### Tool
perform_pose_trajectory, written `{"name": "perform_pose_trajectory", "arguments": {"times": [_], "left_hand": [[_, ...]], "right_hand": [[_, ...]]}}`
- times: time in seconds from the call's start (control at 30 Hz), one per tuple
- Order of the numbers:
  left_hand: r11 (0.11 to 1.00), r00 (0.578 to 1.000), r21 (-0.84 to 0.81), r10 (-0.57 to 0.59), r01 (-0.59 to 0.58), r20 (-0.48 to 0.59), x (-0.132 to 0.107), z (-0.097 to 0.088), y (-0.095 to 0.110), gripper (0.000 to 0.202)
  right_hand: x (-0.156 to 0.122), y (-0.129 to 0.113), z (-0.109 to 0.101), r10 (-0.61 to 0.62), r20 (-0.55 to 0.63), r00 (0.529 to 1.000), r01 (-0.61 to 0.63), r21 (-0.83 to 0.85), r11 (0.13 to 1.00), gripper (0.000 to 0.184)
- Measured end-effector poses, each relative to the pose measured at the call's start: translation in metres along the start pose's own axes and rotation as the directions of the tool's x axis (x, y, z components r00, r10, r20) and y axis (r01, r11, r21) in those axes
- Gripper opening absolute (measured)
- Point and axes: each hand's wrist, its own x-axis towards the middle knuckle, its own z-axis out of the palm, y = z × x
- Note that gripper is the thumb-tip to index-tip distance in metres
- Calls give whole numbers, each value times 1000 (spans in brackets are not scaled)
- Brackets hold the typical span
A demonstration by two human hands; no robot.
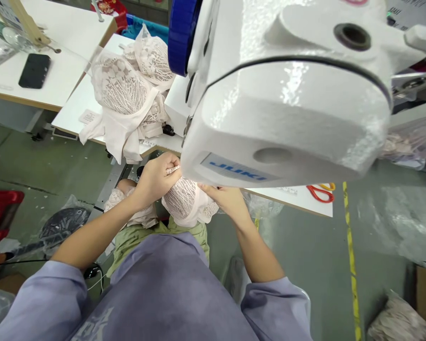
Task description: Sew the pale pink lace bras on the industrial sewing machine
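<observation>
A pale beige lace bra (182, 199) hangs over my lap below the sewing machine (287, 118). My left hand (158, 177) is closed, pinching an edge of the bra between thumb and fingers. On the other side, my right hand (229, 201) grips the bra's edge, its thumb reaching toward the machine head. The machine head hides the needle area and part of the fabric near my fingertips. More beige lace (147, 215) lies across my thigh, left of the bra.
Several similar lace bras (124, 90) are heaped on the white sewing table (71, 111), left of the machine. Orange-red scissors (320, 193) lie at the table's right end. A black phone (34, 71) rests on the neighbouring table. Plastic bags (399, 317) sit on the floor at right.
</observation>
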Motion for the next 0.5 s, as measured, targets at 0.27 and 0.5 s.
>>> {"name": "perform_pose_trajectory", "arguments": {"times": [0.27,0.5], "left_hand": [[997,997,-20,-74,74,-9,-5,-7,-7,11],[950,978,-245,-204,191,-30,-59,21,-50,66]], "right_hand": [[0,16,2,-75,58,996,74,10,997,37],[-13,31,-2,-56,2,998,56,-60,997,50]]}}
